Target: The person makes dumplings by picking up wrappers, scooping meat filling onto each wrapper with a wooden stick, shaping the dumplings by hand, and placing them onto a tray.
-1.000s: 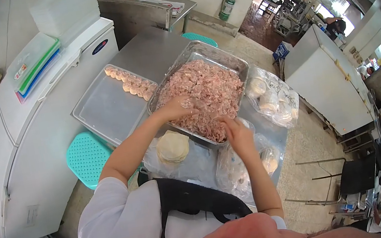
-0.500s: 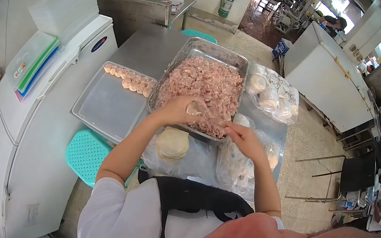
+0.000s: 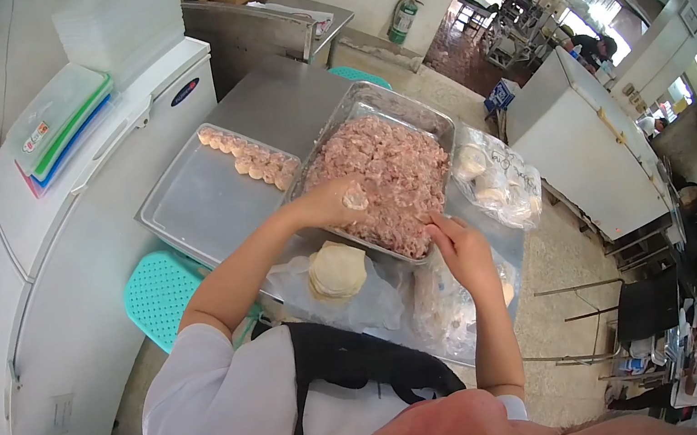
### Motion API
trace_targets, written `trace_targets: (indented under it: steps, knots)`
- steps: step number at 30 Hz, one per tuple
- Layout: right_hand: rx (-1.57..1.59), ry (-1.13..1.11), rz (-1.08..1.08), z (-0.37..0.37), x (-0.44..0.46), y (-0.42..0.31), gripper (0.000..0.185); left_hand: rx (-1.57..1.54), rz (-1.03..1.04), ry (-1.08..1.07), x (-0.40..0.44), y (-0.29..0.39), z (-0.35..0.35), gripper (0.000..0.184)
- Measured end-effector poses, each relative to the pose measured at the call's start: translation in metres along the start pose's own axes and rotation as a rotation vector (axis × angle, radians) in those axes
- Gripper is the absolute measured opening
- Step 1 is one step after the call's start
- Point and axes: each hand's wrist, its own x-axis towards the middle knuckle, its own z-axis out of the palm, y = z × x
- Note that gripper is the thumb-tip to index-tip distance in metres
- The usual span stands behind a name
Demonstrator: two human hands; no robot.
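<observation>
My left hand (image 3: 330,203) is closed around a small pale dumpling wrapper (image 3: 355,199), held over the near left side of a deep metal pan. Pinkish ground meat (image 3: 384,152) fills much of that pan (image 3: 448,116). My right hand (image 3: 463,252) is closed at the pan's near right corner, its fingertips by the meat. What it grips is too small to make out. Below my left hand, a stack of round wrappers (image 3: 337,272) rests on clear plastic. A flat tray (image 3: 198,201) on the left carries rows of filled dumplings (image 3: 251,155) along its far edge.
Plastic bags of pale rounds (image 3: 499,178) lie right of the pan, and another bag (image 3: 454,297) lies under my right forearm. A teal stool (image 3: 160,290) stands beside the metal table (image 3: 272,92). A white chest freezer (image 3: 102,286) is at left. Other people are in the background.
The view has shifted slightly. My right hand has moved a little rightward, farther from my left hand. My left hand still holds the wrapper over the pan.
</observation>
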Motion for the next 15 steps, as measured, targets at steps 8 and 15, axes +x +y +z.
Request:
trace_targets:
  steps: [8, 15]
  knots:
    - [0.276, -0.094, 0.031, 0.056, 0.020, -0.045, 0.027, -0.179, -0.227, -0.074, -0.019, -0.029, -0.067, 0.048]
    - [0.450, 0.043, 0.204, 0.088, 0.009, -0.053, 0.025, -0.066, -0.242, 0.013, -0.075, -0.178, -0.139, 0.056]
